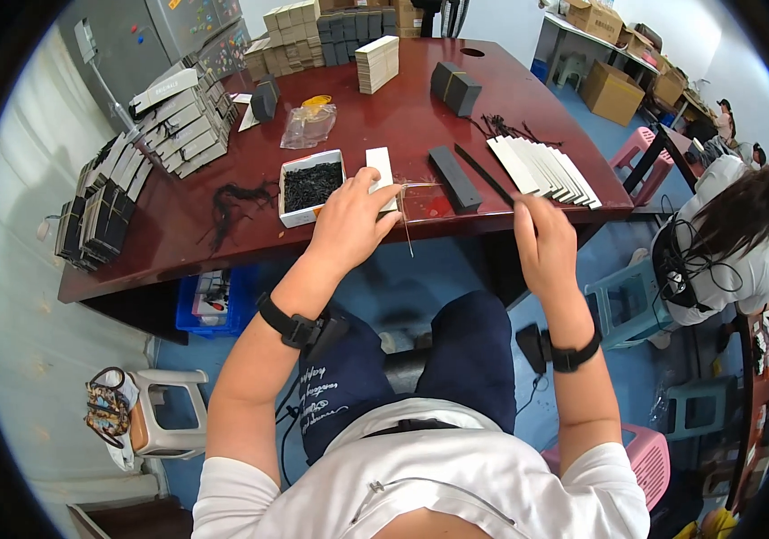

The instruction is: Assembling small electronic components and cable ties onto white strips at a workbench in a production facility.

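Note:
My left hand (pixel 348 217) is closed around the lower part of a narrow white box (pixel 378 163) near the table's front edge. Thin tan strands (pixel 420 185) stick out beside its fingertips. To the right, my right hand (pixel 546 238) pinches the near end of a thin black strip (pixel 481 171), which slants away over the table. Between the hands lies a dark grey block (pixel 454 180). An open white box of black cords (pixel 312 187) sits just left of my left hand. Fanned white flat boxes (pixel 546 169) lie beyond my right hand.
Stacked boxes (pixel 178 117) crowd the table's left side; more bundles (pixel 294 36) stand at the back. A banded grey bundle (pixel 454 87), a clear plastic bag (pixel 308 124) and loose black cords (pixel 239 202) lie on the red-brown table (pixel 384 121). At right, a person (pixel 734 225) sits nearby.

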Tool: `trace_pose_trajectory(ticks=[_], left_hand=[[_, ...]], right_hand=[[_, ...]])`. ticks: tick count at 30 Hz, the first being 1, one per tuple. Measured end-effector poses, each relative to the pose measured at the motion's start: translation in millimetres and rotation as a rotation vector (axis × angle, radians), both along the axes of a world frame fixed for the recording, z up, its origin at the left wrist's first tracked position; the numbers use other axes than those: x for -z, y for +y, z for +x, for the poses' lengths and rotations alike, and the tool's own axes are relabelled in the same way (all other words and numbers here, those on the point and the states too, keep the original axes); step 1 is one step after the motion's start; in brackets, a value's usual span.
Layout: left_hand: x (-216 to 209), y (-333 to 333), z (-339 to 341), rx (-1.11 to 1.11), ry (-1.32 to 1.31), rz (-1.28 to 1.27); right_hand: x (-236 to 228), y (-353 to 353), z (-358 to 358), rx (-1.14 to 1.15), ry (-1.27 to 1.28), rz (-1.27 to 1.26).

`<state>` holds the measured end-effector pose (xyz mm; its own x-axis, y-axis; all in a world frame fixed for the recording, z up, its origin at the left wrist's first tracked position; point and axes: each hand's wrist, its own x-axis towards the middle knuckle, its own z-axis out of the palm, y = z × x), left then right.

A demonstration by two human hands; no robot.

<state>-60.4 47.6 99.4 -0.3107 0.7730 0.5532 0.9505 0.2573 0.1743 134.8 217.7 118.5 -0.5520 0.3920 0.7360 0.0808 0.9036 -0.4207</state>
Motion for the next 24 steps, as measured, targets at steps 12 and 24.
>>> trace_pose_trajectory(ticks=[12, 24], left_hand=[[-31, -14, -11, 0.014, 0.014, 0.223], [-28, -94, 38, 0.1, -0.849, 0.615]], right_hand=[[45, -60, 30, -0.386, -0.151, -0.326], [80, -53, -41, -0.395, -0.327, -0.478]])
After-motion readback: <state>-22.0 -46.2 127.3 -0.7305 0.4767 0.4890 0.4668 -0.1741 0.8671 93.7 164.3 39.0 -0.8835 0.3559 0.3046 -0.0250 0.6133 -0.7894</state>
